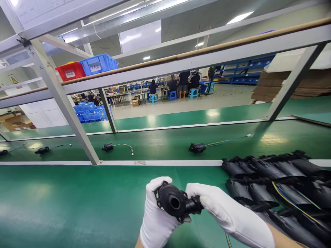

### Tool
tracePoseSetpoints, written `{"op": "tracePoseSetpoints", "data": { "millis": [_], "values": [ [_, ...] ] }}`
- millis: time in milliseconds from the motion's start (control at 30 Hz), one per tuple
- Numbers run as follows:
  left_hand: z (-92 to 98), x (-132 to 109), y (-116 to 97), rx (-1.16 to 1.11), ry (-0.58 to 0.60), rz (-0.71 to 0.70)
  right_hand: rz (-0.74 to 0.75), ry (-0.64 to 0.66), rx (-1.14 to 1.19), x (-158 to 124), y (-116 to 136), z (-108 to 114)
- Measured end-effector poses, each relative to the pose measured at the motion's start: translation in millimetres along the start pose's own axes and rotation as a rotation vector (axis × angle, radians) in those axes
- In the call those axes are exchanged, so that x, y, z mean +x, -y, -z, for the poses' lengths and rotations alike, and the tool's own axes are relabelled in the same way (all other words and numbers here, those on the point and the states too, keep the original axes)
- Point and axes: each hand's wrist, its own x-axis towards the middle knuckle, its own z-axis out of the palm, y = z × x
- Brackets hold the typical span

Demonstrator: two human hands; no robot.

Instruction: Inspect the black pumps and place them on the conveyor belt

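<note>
A small black pump is held above the green worktop, its round face with a central hole turned towards me. My left hand, in a white glove, wraps round the body from the left and below. In a matching glove, my right hand closes on the side spout of the same pump. A yellow and blue wire shows below my right wrist. To the right lie rows of similar black pumps, some with wires across them. My right forearm is close to these rows.
On a green strip beyond the white ledge lie several wired pumps, one ahead of me. Slanted metal posts stand at the left. Red and blue bins sit on the upper rail. Several people work far behind.
</note>
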Motion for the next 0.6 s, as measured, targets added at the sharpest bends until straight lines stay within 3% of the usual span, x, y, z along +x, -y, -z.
{"op": "tracePoseSetpoints", "data": {
  "millis": [133,267,600],
  "values": [
    [0.9,-0.3,0.9,-0.024,-0.039,0.061,-0.006,-0.009,0.03,0.2,-3.5,-3.1],
    [1.9,-0.5,4.4,-0.091,-0.002,0.183,-0.017,-0.009,0.046,0.7,-5.5,-4.3],
    [-2.5,-2.5,7.8,-0.1,0.018,0.168,-0.048,0.008,0.067,-2.0,-12.3,-3.3]
  ]
}}
